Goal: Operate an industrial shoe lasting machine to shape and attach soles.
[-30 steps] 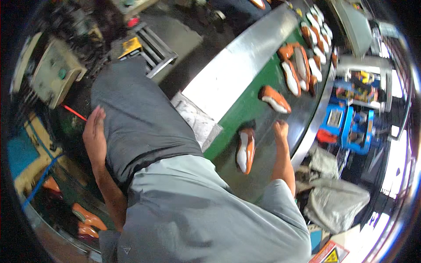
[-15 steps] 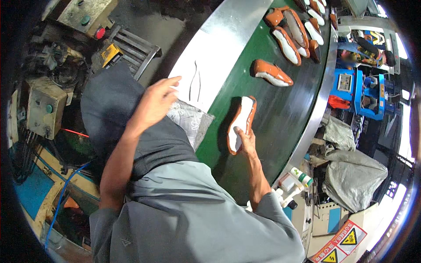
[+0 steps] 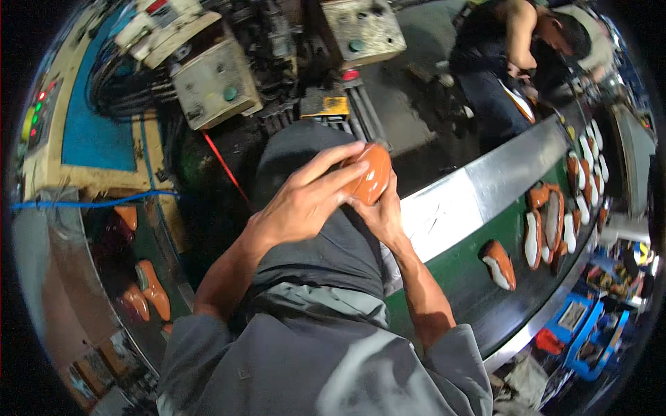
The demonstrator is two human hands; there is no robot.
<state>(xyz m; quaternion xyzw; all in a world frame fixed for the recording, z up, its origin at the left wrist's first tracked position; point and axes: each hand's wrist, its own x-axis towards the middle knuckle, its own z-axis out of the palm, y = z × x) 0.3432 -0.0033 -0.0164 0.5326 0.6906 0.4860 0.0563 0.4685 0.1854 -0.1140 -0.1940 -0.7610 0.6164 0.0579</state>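
A glossy orange-brown shoe (image 3: 375, 168) is held in front of me, above my dark-clad legs. Its rounded brown upper faces up, and the white sole seen earlier is hidden. Fingers of my left hand (image 3: 305, 197) lie across its left side, slightly blurred. From below and the right, my right hand (image 3: 379, 215) grips the same shoe. Another brown shoe (image 3: 498, 264) with a white sole rests on its side on the green conveyor belt (image 3: 454, 290).
More brown shoes (image 3: 548, 225) lie grouped farther along the belt. A metal ledge (image 3: 485, 184) borders it. At the upper right a co-worker (image 3: 517, 59) sits holding a shoe. Control boxes (image 3: 214, 83) stand ahead-left, and shoes (image 3: 154, 288) lie on another belt at left.
My view has swung left. My right hand has lifted the shoe off the belt and brought it over my legs, turning its upper upward. My left hand has come onto it.
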